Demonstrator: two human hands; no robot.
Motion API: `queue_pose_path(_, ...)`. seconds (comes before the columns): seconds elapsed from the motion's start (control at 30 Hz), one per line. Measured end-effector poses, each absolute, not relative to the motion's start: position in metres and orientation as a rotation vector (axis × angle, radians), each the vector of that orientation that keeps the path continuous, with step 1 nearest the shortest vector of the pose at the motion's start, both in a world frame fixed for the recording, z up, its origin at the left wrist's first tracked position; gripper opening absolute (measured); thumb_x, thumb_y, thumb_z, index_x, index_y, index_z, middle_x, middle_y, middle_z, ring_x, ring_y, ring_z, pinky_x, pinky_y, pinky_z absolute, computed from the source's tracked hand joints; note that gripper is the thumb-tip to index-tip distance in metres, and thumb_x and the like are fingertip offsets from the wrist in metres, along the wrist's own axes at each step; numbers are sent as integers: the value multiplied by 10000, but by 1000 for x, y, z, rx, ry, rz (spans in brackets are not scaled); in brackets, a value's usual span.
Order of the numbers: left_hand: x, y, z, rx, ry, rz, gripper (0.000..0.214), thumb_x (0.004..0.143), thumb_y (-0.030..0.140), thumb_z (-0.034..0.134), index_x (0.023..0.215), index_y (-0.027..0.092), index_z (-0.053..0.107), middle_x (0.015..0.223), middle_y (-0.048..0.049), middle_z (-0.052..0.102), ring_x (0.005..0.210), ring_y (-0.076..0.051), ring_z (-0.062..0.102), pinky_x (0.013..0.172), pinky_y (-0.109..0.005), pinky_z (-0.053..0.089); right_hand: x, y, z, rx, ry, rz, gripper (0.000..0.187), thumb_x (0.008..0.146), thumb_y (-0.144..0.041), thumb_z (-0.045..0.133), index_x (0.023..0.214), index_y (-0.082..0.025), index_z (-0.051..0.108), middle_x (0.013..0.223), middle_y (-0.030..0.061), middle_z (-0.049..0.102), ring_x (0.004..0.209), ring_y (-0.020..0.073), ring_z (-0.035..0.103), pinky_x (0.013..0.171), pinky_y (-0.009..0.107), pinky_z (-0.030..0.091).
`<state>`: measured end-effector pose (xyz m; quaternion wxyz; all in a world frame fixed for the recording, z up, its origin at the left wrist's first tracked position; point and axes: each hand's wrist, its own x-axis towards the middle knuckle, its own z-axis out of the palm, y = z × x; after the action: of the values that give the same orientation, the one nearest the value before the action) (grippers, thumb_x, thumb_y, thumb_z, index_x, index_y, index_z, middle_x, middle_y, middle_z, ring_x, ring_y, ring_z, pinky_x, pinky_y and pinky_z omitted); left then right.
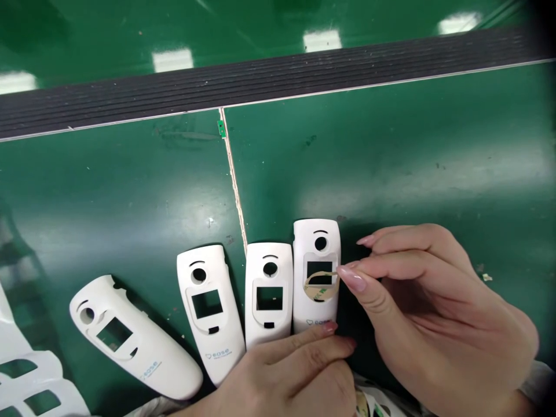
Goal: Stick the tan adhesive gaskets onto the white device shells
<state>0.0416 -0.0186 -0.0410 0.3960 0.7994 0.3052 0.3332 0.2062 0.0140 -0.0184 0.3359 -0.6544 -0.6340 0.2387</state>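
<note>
Green desk (391, 174): my left hand (295, 370), flat, steadies shell (302, 310); right hand (434, 313) pinches ring (320, 295); seating probably needs window alignment.

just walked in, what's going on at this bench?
A person works on a row of four white shells on the green table. The right hand pinches a tan film ring lying partly over the window of the rightmost shell. The left hand rests its fingertips on that shell's lower end. The other three shells lie to its left, untouched, with bare windows.
</note>
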Motion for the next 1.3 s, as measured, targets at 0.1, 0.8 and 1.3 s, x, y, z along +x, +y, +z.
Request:
queue_pose_path(0.1, 35, -12, -32, 2017, 760, 691, 271, 984, 140, 406, 985, 50, 661, 1039, -98, 751, 1084, -135, 665, 1035, -175, 451, 206, 14, -17, -1715, -1658, 613, 138, 845, -125, 650, 792, -250, 620, 843, 10, 586, 832, 136, 577, 621, 284, 466)
queue_pose_path(0.8, 54, -20, -40, 2158, 909, 1023, 340, 999, 148, 380, 782, 115, 641, 753, -16, 740, 947, -96, 705, 1095, -201, 391, 216, 27, -11, -1491, -1421, 1049, 137, 756, -157, 757, 834, -212, 659, 835, 17, 665, 826, 162, 649, 685, 275, 560)
queue_pose_path(1.3, 52, -13, -33, 2246, 845, 957, 378, 965, 91, 389, 663, 135, 612, 702, -2, 696, 902, -109, 714, 1039, -230, 462, 217, 21, -8, -1508, -1430, 1227, 197, 775, -108, 735, 881, -241, 635, 814, -31, 716, 796, 112, 693, 711, 169, 581)
